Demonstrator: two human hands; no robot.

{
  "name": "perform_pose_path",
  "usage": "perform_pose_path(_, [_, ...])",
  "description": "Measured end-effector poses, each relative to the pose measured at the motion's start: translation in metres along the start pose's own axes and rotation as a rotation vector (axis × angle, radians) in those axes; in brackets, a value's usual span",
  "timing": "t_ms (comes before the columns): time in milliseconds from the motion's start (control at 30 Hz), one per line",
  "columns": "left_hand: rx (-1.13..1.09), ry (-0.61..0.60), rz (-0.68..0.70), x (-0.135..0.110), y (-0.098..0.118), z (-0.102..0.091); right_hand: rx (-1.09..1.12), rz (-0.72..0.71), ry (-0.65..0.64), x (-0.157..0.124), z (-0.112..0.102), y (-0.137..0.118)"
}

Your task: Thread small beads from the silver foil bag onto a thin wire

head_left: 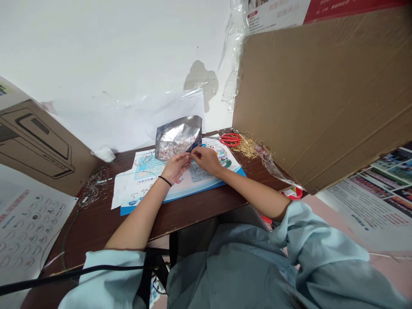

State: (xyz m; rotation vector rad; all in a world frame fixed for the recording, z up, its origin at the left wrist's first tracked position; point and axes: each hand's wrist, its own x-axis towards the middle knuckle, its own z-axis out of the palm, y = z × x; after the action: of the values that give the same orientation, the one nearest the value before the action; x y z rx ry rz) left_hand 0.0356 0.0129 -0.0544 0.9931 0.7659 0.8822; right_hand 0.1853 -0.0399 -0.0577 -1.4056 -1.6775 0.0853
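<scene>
My left hand (pixel 177 166), with a black band (pixel 165 180) at its wrist, meets my right hand (pixel 205 159) at the fingertips. Both hands are closed in a pinch; whatever lies between the fingers is too small to make out. Just beyond them stands an open pouch (pixel 180 130) with a shiny silver inside, holding many tiny pink and pale beads (pixel 179 148). Under the hands lie printed sheets (pixel 193 186) with blue edges. Thin dark thread runs over the paper to the left of the hands.
Red-handled scissors (pixel 229 139) and a heap of thin golden sticks (pixel 247 146) lie at the back right. Tangled clear line (pixel 95 185) covers the left of the brown table (pixel 189 213). Cardboard boxes stand left (pixel 41 141) and right (pixel 315 94), with a white wall (pixel 112 51) behind.
</scene>
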Motion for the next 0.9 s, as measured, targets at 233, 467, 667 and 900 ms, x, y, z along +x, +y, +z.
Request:
perform_pose_path(233, [-0.003, -0.002, 0.004, 0.0004, -0.0001, -0.0001, -0.04, -0.006, 0.004, -0.0002, -0.0004, -0.0015])
perform_pose_path(467, [0.001, -0.001, 0.004, -0.0007, 0.001, 0.001, -0.062, -0.018, 0.003, -0.0003, -0.0008, -0.0023])
perform_pose_path(667, [0.011, -0.013, 0.018, 0.0005, -0.0004, -0.001, -0.07, -0.009, -0.008, -0.0005, -0.0012, -0.0028])
perform_pose_path(900, [0.009, -0.003, 0.019, -0.0001, -0.0004, 0.0002, -0.078, -0.02, -0.002, -0.0006, -0.0014, -0.0031])
